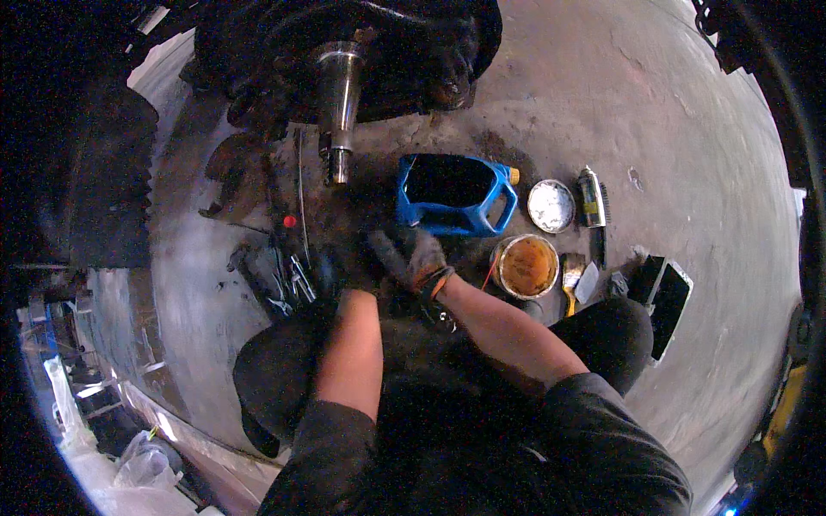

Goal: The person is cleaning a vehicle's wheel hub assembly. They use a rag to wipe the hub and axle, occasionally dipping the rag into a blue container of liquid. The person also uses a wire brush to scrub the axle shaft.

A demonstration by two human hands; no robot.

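My right hand (423, 258), in a dirty grey work glove with an orange-edged cuff, is in front of me, just below a blue plastic jug cut open on its side (452, 219). It is blurred, and its fingers and any grip cannot be made out. My left hand (361, 267) seems to be in a dark glove and is lost in shadow beyond the bare forearm. Above the hands, a bare metal axle spindle (339, 97) points towards me. Right of the jug stand an open tin of orange-brown grease (528, 266) and a round metal lid with whitish residue (552, 206).
An aerosol can (590, 197), a wire brush (603, 242) and a yellow-handled paintbrush (571, 284) lie at the right. A dark open box (671, 303) is beyond my right knee. Sockets and hand tools (300, 280) lie left, beside a rod (302, 206). A large tyre stands far left (113, 180).
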